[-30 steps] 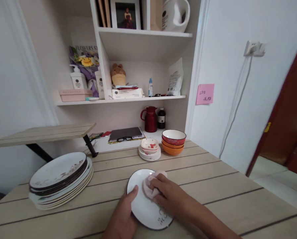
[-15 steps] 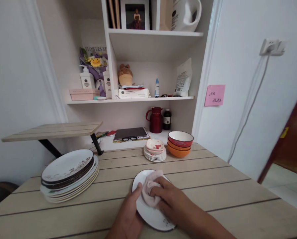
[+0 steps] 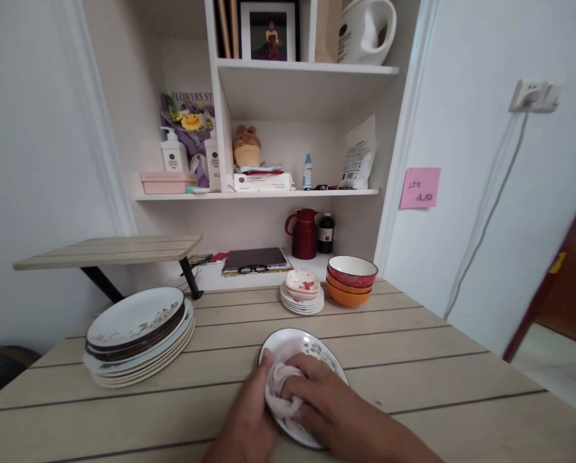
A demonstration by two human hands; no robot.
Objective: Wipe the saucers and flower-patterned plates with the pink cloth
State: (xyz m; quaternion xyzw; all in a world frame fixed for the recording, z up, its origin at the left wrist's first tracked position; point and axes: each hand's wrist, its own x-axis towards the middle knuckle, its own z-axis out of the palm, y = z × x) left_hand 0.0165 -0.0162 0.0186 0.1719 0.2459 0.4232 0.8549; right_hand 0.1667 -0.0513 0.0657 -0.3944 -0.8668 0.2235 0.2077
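A white plate [image 3: 290,339] with a dark rim and a grey flower pattern is in front of me, low in the middle of the view. My left hand [image 3: 250,411] grips its left edge, thumb on top and the other fingers hidden below. A crumpled pale pink cloth [image 3: 282,389] is bunched in my right hand [image 3: 324,399], which presses it onto the plate's left part, close to my left thumb. The hand and cloth cover much of the plate's lower half.
Stacked plates [image 3: 136,321] stand at the left beside a small raised wooden shelf [image 3: 109,249]. Farther back are small dishes on saucers [image 3: 302,292] and stacked bowls [image 3: 350,283]. Behind the slatted table [image 3: 437,379] are a red jug [image 3: 304,235] and a laptop [image 3: 257,258].
My right hand has moved the cloth down and left across the plate, toward my left thumb. The flower pattern now shows at the plate's upper right instead of its lower edge.
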